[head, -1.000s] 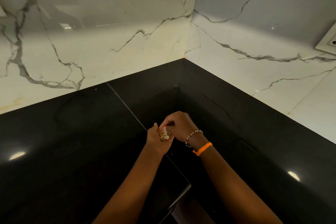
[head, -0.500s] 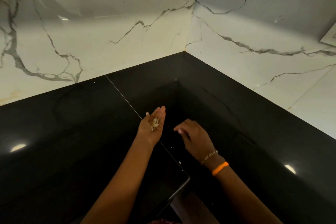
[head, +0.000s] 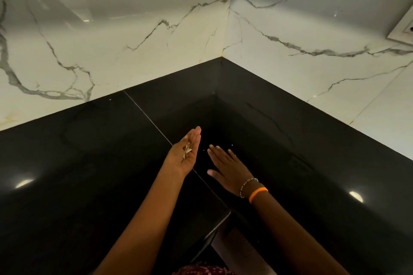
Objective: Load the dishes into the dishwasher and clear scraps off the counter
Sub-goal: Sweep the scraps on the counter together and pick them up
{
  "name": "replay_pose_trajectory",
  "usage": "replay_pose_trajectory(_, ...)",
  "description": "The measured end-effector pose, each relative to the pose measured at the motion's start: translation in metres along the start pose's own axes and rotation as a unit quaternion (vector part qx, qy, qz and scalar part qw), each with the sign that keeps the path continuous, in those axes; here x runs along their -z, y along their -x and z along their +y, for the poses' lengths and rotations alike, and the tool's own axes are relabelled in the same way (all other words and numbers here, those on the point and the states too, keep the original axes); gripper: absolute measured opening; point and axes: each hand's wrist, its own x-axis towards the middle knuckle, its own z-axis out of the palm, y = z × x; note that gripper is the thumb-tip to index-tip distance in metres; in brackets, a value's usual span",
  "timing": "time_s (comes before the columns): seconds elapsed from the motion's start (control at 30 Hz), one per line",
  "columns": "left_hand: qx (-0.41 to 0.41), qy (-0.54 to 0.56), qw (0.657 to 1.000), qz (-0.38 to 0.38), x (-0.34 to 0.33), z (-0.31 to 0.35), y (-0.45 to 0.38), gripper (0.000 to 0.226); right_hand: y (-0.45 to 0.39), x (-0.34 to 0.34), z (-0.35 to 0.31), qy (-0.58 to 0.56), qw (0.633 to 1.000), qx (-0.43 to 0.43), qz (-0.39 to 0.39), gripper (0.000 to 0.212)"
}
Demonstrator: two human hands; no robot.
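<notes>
Nearest to me, at the bottom edge of the head view, I see a strip of red patterned cloth (head: 202,270) and the squared front corner of the counter (head: 89,185), a glossy black slab with a thin seam (head: 147,116) running diagonally across it.

Both forearms extend from me over this corner. The right wrist carries an orange band (head: 258,194) and, just beyond it, a beaded bracelet (head: 247,185).

The right hand (head: 230,168) is flat, palm down, fingers straight and slightly spread, low over the dark surface. I cannot tell whether it touches the counter. It grips nothing.

The left hand (head: 185,155) is just beside it, turned palm up and tilted, fingers straight and held together, forming a shallow cup. The scraps (head: 187,151), a small cluster of pale, thin, flaky pieces, lie in the palm near the base of the fingers. The fingers are not curled round them.

Just beyond the right fingertips, a few tiny white specks (head: 232,145) lie on the counter, apart from both hands.

Farther on, the black surface meets a low black upstand (head: 257,82) forming an inside corner. Above it rise two polished white marble wall panels (head: 134,40) with grey veins. A white socket plate (head: 402,31) sits at the far right edge.
</notes>
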Motion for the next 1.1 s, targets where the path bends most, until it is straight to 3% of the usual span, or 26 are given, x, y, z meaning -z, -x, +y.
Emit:
replay_pose_trajectory(0.07,-0.01,0.002,1.0,-0.018,0.0,0.002,0.001,0.028,-0.007,-0.001,-0.013,0.012,0.999,-0.016,0.032,0.089)
replay_pose_trajectory(0.2,-0.027,0.004,0.999,-0.043,-0.001,0.008,0.002,0.031,-0.026,-0.008,-0.058,0.03,0.998,0.031,0.047,0.07)
replay_pose_trajectory(0.27,-0.037,0.001,0.998,-0.048,-0.003,0.009,0.003,0.031,-0.038,-0.009,-0.066,0.03,0.999,0.011,0.044,0.065)
replay_pose_trajectory(0.43,-0.048,-0.015,0.998,-0.037,-0.004,0.007,0.006,0.036,-0.04,-0.009,-0.044,0.066,0.99,-0.113,0.055,0.069)
replay_pose_trajectory(0.57,-0.034,-0.001,0.999,-0.035,-0.006,0.003,0.004,0.038,-0.014,-0.013,-0.021,0.039,0.976,-0.202,0.075,0.095)
replay_pose_trajectory(0.73,-0.016,0.028,0.999,-0.029,-0.007,-0.004,0.001,0.041,0.02,-0.008,0.002,0.019,0.959,-0.271,0.083,0.094)
replay_pose_trajectory(0.9,-0.001,0.037,0.999,-0.018,-0.006,-0.007,-0.001,0.043,0.042,-0.007,0.021,-0.035,0.908,-0.412,0.064,0.087)
replay_pose_trajectory(0.97,-0.002,0.038,0.999,-0.015,-0.006,-0.007,0.001,0.041,0.041,-0.011,0.021,-0.041,0.911,-0.406,0.062,0.091)
replay_pose_trajectory(1.1,-0.002,0.049,0.999,-0.008,-0.006,-0.009,0.0,0.037,0.022,-0.009,0.011,-0.049,0.947,-0.311,0.069,0.089)
